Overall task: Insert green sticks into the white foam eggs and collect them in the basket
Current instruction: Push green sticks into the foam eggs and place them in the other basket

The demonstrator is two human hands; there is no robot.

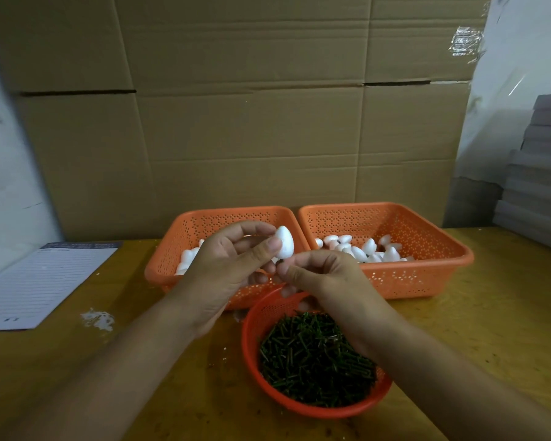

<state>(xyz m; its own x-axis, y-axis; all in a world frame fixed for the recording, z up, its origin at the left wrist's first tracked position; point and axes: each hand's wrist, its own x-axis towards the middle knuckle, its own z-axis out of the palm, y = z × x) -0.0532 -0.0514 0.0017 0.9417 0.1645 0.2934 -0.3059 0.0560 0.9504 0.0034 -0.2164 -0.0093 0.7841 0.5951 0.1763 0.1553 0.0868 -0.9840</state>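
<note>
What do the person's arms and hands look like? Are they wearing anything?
Both arms are bare right up to the picture's edge: no sleeves show. The left hand and right hand wear no gloves, rings, watch or bracelets that I can see.

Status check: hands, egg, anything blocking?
Left hand pinches foam egg above the baskets. Right hand pinched at egg's base; stick not visible. Nothing in the way.

Two baskets are sitting side by side on the worktop [490,313]: left basket [172,249], right basket [433,246], both holding eggs [368,246]. Round bowl [252,338] of sticks [312,358] is sitting in front; notepad [39,284] is lying far left.
</note>
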